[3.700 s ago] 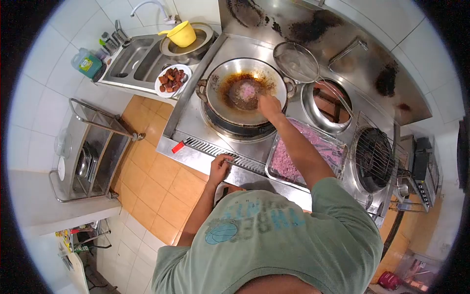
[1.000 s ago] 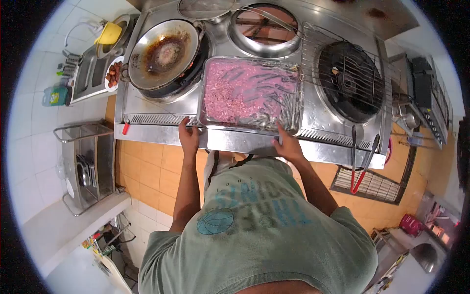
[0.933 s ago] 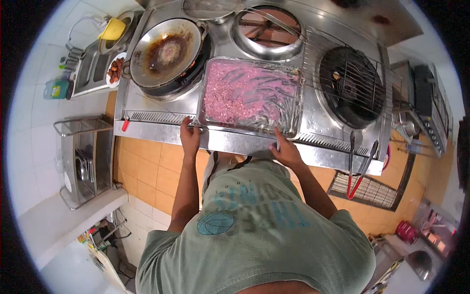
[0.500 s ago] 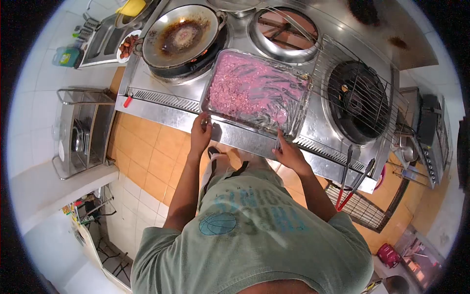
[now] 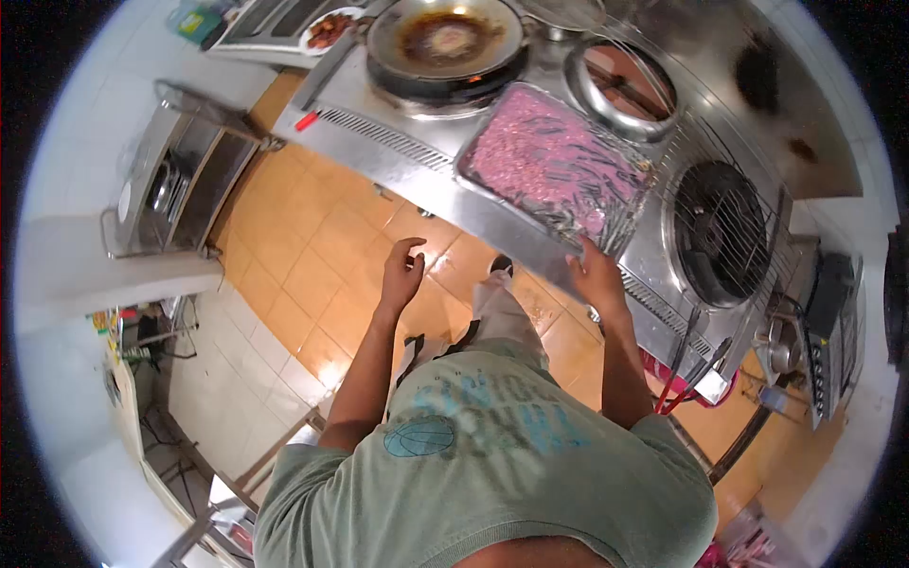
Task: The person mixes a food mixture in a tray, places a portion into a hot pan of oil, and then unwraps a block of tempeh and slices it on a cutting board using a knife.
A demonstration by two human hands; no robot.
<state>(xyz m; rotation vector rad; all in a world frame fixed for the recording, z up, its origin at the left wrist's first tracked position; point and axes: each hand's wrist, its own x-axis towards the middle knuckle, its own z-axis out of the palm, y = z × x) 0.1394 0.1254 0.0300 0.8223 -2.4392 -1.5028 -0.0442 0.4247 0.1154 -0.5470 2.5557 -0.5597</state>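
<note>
A rectangular metal tray (image 5: 461, 162), lined with clear plastic, lies on the steel stove top. Pink, lumpy minced food (image 5: 530, 142) is spread over it, thinner and streaked toward the right. My right hand (image 5: 598, 276) is at the tray's near right edge, its fingers stretched toward the rim; whether they touch is not clear. My left hand (image 5: 404, 275) hangs over the floor, apart from the tray, with fingers loosely bent, thumb apart and nothing in it.
A wok (image 5: 445, 38) with brown residue sits on the left burner. A wire rack (image 5: 748, 189) covers the right burner. Red-handled tongs (image 5: 674, 388) hang at the stove's front edge (image 5: 379, 161). A plate of browned pieces (image 5: 329, 31) is at the back left. A metal rack (image 5: 180, 180) stands left.
My left hand has let go of the tray's near left corner and moved away from the stove. My right hand stays by the tray. The view has turned leftward.
</note>
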